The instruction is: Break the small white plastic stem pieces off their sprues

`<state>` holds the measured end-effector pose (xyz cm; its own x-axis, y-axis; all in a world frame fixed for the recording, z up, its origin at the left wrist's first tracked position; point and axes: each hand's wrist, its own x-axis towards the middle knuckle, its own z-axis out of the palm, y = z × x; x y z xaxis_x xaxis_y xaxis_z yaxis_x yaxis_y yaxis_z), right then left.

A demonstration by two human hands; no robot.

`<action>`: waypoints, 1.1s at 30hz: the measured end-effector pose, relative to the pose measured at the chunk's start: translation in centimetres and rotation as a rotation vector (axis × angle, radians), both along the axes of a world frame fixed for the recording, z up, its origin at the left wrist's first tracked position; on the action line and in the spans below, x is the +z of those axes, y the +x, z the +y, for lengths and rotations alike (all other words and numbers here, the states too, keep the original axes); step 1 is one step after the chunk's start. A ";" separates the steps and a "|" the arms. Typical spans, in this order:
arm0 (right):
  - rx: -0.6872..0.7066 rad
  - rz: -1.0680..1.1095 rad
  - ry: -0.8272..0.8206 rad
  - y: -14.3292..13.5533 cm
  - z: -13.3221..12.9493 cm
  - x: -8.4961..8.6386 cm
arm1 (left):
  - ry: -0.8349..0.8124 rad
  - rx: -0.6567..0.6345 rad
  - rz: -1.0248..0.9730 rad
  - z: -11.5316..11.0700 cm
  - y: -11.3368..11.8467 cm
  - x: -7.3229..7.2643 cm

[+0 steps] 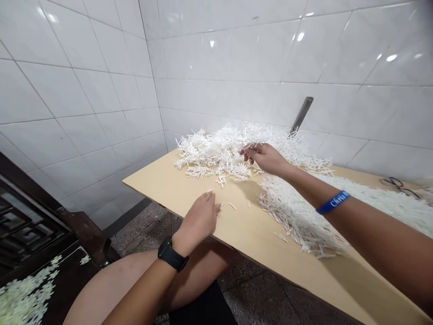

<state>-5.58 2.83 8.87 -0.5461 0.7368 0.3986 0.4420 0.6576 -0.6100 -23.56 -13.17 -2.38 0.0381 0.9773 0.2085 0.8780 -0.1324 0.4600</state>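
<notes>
My right hand [262, 157] reaches to the front of a heap of white, branching plastic-like sprigs [219, 146]. Its thumb and fingers are pinched on a thin white sprig [249, 147], which partly blends into the heap behind. Near the table's front edge, my left hand [202, 214] rests low over the tabletop with its fingers curled together. White bits peek out by its fingertips and thumb, but what it holds is hidden. Loose white pieces [232, 206] lie just right of it. Under my right forearm spreads a wide layer of straighter white sprigs [304, 216].
The pale wooden table [162, 176] stands against a white tiled wall [219, 58]. A grey metal strip [302, 115] leans on the wall behind the heap. Dark-handled scissors [395, 183] lie at the back right. Pale flower-shaped pieces [27, 298] cover a dark wooden seat at lower left.
</notes>
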 end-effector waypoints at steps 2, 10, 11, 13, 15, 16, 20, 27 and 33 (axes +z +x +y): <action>0.023 -0.064 0.025 -0.4 1.4 1.0 | -0.104 0.061 -0.009 0.2 1.9 -0.3; 0.032 -0.375 0.205 -3.0 5.2 3.2 | -0.154 -0.165 -0.237 3.5 12.8 0.8; 0.036 -0.375 0.209 -3.1 5.4 3.4 | -0.119 -0.156 -0.250 3.6 12.5 1.1; 0.034 -0.362 0.216 -2.9 5.6 3.7 | -0.060 -0.030 -0.220 3.3 10.0 1.4; 0.029 -0.346 0.213 -2.7 5.5 3.9 | -0.103 0.201 -0.144 2.9 6.6 1.2; 0.032 -0.339 0.203 -2.8 5.4 3.9 | -0.146 0.267 -0.116 2.8 5.2 0.9; 0.113 -0.331 0.119 -4.9 3.8 4.2 | -0.201 0.109 -0.139 3.2 6.4 0.0; 0.426 -0.114 -0.393 -8.9 -0.6 5.4 | -0.163 -0.144 -0.335 5.0 13.6 1.2; 0.507 0.358 -0.761 -6.5 -4.0 3.4 | 0.100 0.211 -1.125 2.6 2.8 2.6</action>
